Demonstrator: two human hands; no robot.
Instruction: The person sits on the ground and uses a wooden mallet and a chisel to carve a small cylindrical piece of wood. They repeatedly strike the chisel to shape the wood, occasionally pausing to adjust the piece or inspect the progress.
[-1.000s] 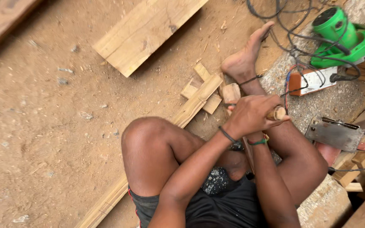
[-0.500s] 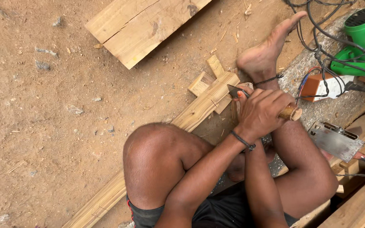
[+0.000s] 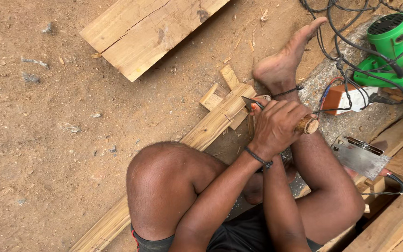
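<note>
On the left lay brown dirt ground (image 3: 47,140) with small stones. Above it rested a wide pale wooden plank (image 3: 150,30), flat on the ground and well apart from the hands.

Next came a long narrow pale wooden strip (image 3: 211,128). It ran from the bottom left up to the middle, under the person's bent knee. It looked as if the leg pressed on it so that it would not slide. Small pale wood offcuts (image 3: 220,88) lay touching its far end.

At that end sat both hands, one over the other. The left hand (image 3: 276,128) was on top, its fingers closed tight around a tool with a round brown wooden handle (image 3: 306,125). The handle's end poked out to the right, and the dark metal tip touched the strip's end. The right hand (image 3: 260,106) was mostly hidden below; its fingers seemed wrapped on the same tool, near the tip, likely to steady it.

A bare foot (image 3: 283,60) rested just beyond the hands.

Further right sat a small orange and white box (image 3: 346,98) with black cables (image 3: 336,42). Below it lay a flat grey metal tool (image 3: 360,156). At the far right stood a bright green electric power tool (image 3: 390,46).
</note>
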